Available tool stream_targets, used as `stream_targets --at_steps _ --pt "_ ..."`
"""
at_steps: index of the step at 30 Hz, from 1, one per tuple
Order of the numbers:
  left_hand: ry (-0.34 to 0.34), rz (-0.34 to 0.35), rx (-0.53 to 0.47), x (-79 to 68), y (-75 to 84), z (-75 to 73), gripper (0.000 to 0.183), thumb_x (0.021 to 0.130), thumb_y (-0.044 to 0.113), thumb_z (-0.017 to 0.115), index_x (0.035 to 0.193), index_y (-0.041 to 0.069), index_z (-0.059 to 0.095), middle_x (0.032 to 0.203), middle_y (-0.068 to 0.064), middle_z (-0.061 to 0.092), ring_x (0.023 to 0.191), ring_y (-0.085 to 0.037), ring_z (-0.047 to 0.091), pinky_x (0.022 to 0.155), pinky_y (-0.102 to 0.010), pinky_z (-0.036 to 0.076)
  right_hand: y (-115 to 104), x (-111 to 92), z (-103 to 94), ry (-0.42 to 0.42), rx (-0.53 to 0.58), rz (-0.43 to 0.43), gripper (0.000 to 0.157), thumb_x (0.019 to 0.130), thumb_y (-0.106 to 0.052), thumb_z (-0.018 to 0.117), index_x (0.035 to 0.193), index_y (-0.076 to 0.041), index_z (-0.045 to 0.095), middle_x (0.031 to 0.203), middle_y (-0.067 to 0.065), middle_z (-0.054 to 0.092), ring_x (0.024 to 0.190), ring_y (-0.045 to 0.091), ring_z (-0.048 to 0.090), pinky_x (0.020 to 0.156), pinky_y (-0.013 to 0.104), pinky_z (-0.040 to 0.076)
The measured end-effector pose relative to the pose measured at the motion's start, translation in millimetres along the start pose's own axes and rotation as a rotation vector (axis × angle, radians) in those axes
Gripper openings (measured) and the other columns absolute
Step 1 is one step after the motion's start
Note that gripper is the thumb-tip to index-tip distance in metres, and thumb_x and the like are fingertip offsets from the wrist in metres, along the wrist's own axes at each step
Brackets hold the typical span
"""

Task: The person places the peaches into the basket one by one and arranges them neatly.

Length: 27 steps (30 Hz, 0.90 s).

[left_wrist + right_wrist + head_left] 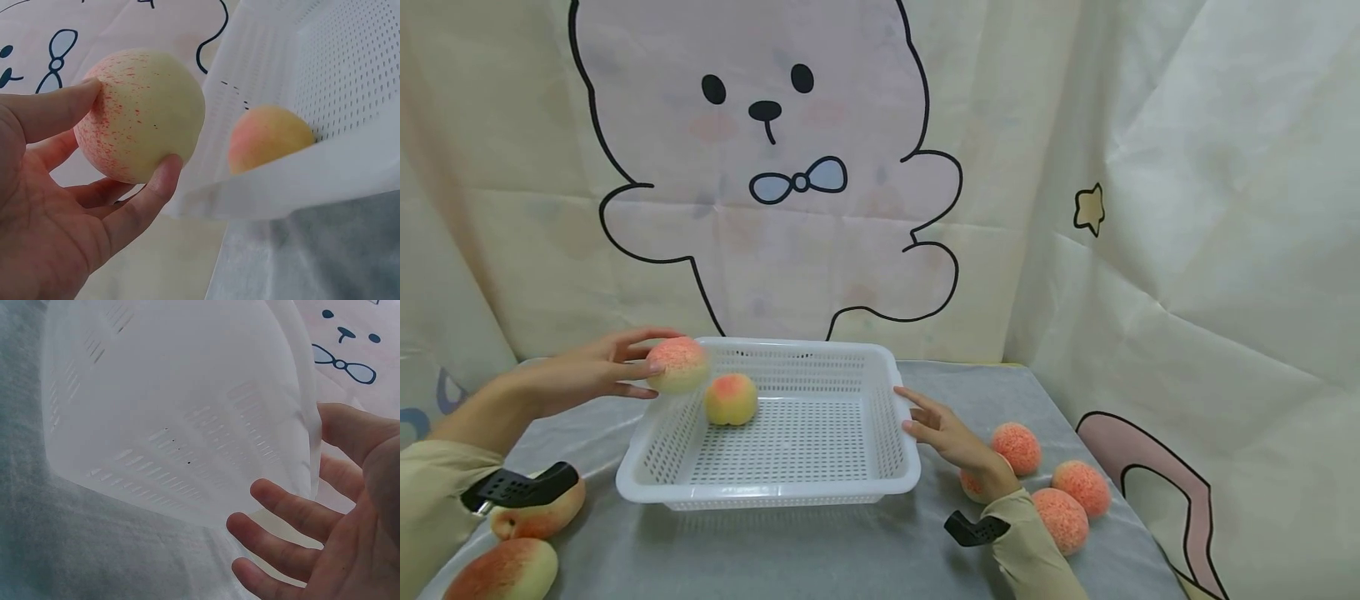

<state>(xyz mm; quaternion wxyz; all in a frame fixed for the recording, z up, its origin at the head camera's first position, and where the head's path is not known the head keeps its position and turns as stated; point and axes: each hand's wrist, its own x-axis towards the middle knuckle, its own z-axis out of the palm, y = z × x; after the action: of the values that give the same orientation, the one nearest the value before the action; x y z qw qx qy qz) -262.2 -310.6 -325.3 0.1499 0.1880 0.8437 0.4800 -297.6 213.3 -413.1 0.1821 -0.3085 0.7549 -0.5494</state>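
My left hand (pixel 591 375) holds a pink and pale-yellow peach (pixel 677 365) between thumb and fingertips, above the left rim of a white perforated plastic basket (pixel 775 490). In the left wrist view the thumb and a finger press on either side of the peach (pixel 147 115). Inside the basket, toward its left, lies a yellow peach (pixel 731 399) with a reddish top. My right hand (pixel 951 432) grips the basket's right rim. The right wrist view shows its thumb at the rim and the other fingers spread beside and below the outer wall (pixel 175 425).
Several pink-red peaches (pixel 1060 521) lie on the grey cloth (pixel 760 554) at the right, one partly hidden by the right wrist. Under the left forearm is a red-yellow fruit (pixel 542 512), with a longer one (pixel 505 571) nearer. A printed curtain (pixel 985 100) hangs behind.
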Motion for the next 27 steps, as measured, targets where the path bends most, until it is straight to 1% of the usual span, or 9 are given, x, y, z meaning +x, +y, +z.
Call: stream_targets --at_steps 1,4,6,10,13,17,20,23,27 --pt "-0.005 0.004 -0.004 2.3 1.3 1.2 0.065 0.103 0.027 0.054 0.159 0.015 0.023 0.161 -0.026 0.029 0.139 -0.047 0.042 0.097 -0.057 0.054 0.1 -0.1 -0.1 0.0 -0.003 0.0 0.065 0.106 -0.024 0.053 0.162 -0.013 0.021 0.154 0.025 0.045 0.128 0.022 0.061 0.104 0.041 0.052" --pt "-0.007 0.002 -0.008 9.1 5.7 4.7 0.065 0.103 0.027 0.056 0.158 0.015 0.025 0.16 -0.025 0.032 0.138 -0.046 0.044 0.097 -0.054 0.055 0.2 0.1 -0.5 0.002 -0.006 -0.002 0.065 0.106 -0.023 0.052 0.162 -0.014 0.022 0.155 0.024 0.044 0.131 0.029 0.058 0.105 0.044 0.051" --pt "-0.004 0.001 -0.005 13.5 8.6 7.0 0.066 0.102 0.029 0.057 0.159 0.015 0.025 0.159 -0.025 0.033 0.137 -0.045 0.047 0.097 -0.053 0.056 0.6 0.3 -0.8 0.001 -0.001 -0.005 0.064 0.106 -0.022 0.052 0.162 -0.014 0.022 0.155 0.024 0.044 0.131 0.03 0.058 0.105 0.042 0.052" --pt "-0.007 -0.008 -0.008 22.5 13.9 11.6 0.067 0.101 0.03 0.059 0.158 0.015 0.027 0.157 -0.025 0.037 0.135 -0.043 0.05 0.097 -0.051 0.056 0.9 0.4 -1.0 -0.005 0.014 -0.01 0.065 0.106 -0.021 0.053 0.163 -0.013 0.021 0.155 0.026 0.043 0.131 0.03 0.059 0.102 0.034 0.053" --pt "-0.016 -0.015 -0.004 30.3 17.5 15.3 0.065 0.101 0.031 0.059 0.157 0.015 0.029 0.155 -0.024 0.04 0.134 -0.04 0.051 0.098 -0.051 0.056 0.4 0.6 -0.9 -0.006 0.019 -0.013 0.066 0.106 -0.021 0.053 0.163 -0.013 0.02 0.155 0.027 0.043 0.131 0.033 0.058 0.101 0.032 0.054" --pt "-0.032 -0.017 0.001 40.2 23.7 21.4 0.064 0.101 0.033 0.06 0.156 0.016 0.032 0.152 -0.021 0.045 0.134 -0.037 0.052 0.1 -0.051 0.055 -0.7 1.2 -0.4 -0.002 0.011 -0.005 0.065 0.106 -0.021 0.052 0.163 -0.014 0.021 0.156 0.025 0.042 0.133 0.037 0.056 0.104 0.038 0.053" --pt "-0.045 -0.016 0.004 46.5 26.7 26.2 0.064 0.101 0.034 0.06 0.155 0.015 0.032 0.15 -0.021 0.047 0.134 -0.037 0.051 0.1 -0.05 0.055 -1.7 1.1 0.4 0.0 0.0 0.0 0.065 0.107 -0.022 0.052 0.163 -0.013 0.02 0.156 0.024 0.042 0.135 0.039 0.054 0.106 0.044 0.051" --pt "-0.053 -0.017 0.016 53.6 26.3 31.2 0.063 0.101 0.034 0.061 0.154 0.015 0.034 0.15 -0.021 0.048 0.134 -0.036 0.051 0.101 -0.05 0.054 -3.4 0.3 1.2 0.001 -0.006 0.008 0.065 0.107 -0.022 0.052 0.163 -0.013 0.02 0.157 0.024 0.043 0.135 0.036 0.054 0.107 0.046 0.05" --pt "-0.05 -0.024 0.048 63.7 24.3 38.9 0.062 0.1 0.035 0.062 0.153 0.015 0.037 0.148 -0.02 0.051 0.13 -0.035 0.054 0.1 -0.05 0.055 -5.5 -1.3 1.3 -0.002 -0.008 0.009 0.065 0.107 -0.023 0.052 0.163 -0.012 0.019 0.156 0.025 0.043 0.133 0.031 0.057 0.107 0.045 0.051"
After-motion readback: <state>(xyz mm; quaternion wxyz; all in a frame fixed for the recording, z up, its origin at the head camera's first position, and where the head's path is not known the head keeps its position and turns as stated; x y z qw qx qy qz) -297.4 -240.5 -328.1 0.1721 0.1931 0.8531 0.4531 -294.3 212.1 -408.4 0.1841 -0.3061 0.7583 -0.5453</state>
